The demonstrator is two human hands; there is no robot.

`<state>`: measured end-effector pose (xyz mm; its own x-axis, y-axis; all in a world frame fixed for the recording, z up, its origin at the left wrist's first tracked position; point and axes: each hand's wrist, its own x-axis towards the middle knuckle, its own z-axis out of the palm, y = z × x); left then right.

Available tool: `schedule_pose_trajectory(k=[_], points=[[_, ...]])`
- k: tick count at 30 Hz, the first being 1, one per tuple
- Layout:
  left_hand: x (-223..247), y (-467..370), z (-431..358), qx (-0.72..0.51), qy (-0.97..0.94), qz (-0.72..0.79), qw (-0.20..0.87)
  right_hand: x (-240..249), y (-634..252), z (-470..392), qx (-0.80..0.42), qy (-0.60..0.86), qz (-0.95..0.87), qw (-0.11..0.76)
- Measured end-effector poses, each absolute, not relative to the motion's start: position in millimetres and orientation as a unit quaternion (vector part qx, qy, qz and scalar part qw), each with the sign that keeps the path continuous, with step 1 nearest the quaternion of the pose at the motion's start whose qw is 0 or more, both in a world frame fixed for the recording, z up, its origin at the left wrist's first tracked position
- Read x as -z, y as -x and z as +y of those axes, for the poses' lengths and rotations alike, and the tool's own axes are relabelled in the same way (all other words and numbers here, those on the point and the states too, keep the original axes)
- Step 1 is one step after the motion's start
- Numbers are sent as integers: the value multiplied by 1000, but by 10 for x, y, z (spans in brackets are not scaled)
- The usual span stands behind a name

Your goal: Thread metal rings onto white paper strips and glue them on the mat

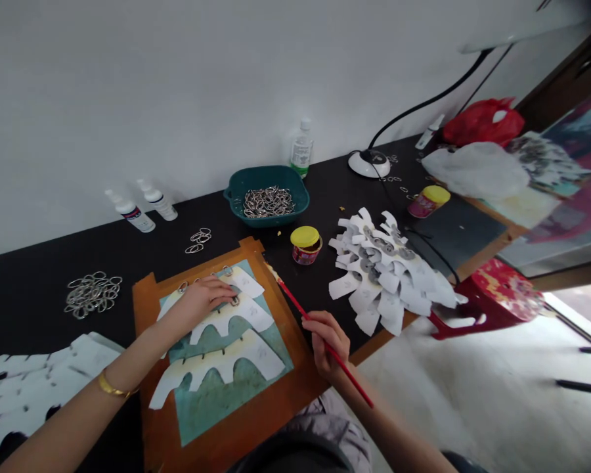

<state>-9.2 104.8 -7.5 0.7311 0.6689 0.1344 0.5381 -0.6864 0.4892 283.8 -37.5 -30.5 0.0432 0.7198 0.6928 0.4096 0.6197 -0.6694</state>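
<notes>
My left hand (205,302) rests over the upper white cut-out pieces on the taped board (276,394), its fingertips closed on a small metal ring (235,301) at a piece's edge. My right hand (328,341) grips a red brush (347,372) at the board's right edge, the brush tip pointing up and left. Lower on the board lies another white piece (217,364) with short dark marks along its top edge. An open tub (306,253) with a yellow lid stands beyond the brush tip.
Behind the board stands a green basin (268,223) of metal rings. Loose rings (92,294) and white sheets (44,381) lie left. A pile of white pieces (389,276), a lamp base (369,164) and a red stool (502,299) are right. Bottles (301,148) stand by the wall.
</notes>
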Motion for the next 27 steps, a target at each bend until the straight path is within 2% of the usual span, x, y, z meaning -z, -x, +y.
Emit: schedule_pose_trajectory(k=[4, 9, 13, 17, 27], points=[[28, 107, 1049, -141, -905, 333, 223, 309, -2819, -383, -125, 408, -726, 540], [-39, 101, 1081, -96, -922, 318, 197, 201, -2701, -146, -210, 403, -801, 390], [-72, 78, 1086, -44, -935, 324, 137, 206, -2593, -12, -196, 371, -859, 292], [-120, 46, 1056, -15, -948, 310, 70, 278, -2542, -32, -156, 351, -882, 273], [-162, -5, 1048, 7, -968, 242, -70, 313, -2535, -21, -202, 374, -856, 295]])
